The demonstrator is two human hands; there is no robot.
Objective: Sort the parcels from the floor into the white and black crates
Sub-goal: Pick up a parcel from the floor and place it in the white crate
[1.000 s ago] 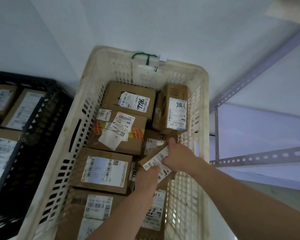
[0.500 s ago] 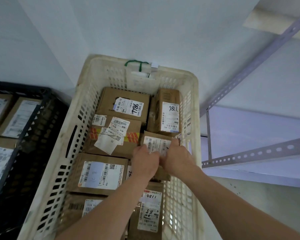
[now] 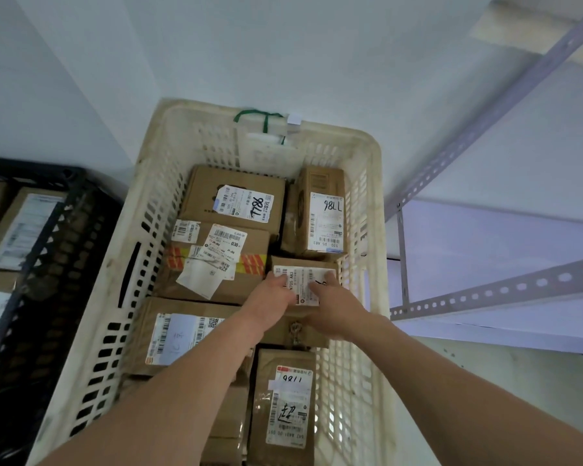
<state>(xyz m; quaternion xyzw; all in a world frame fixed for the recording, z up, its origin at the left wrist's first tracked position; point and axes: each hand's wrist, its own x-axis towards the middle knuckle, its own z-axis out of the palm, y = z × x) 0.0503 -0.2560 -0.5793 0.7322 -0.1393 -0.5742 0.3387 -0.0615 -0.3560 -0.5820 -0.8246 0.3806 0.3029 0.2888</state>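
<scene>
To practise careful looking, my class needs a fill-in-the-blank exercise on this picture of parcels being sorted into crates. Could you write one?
1. The left hand and right hand grip one small parcel inside a crate coloured ____.
2. The neighbouring crate on the left is ____.
3. The cord tied at the far rim is ____.
Missing words: white; black; green.

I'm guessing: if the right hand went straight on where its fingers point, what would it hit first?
Probably the tall box marked 98LL, just beyond the small parcel the right hand holds; depth is unclear.
</scene>
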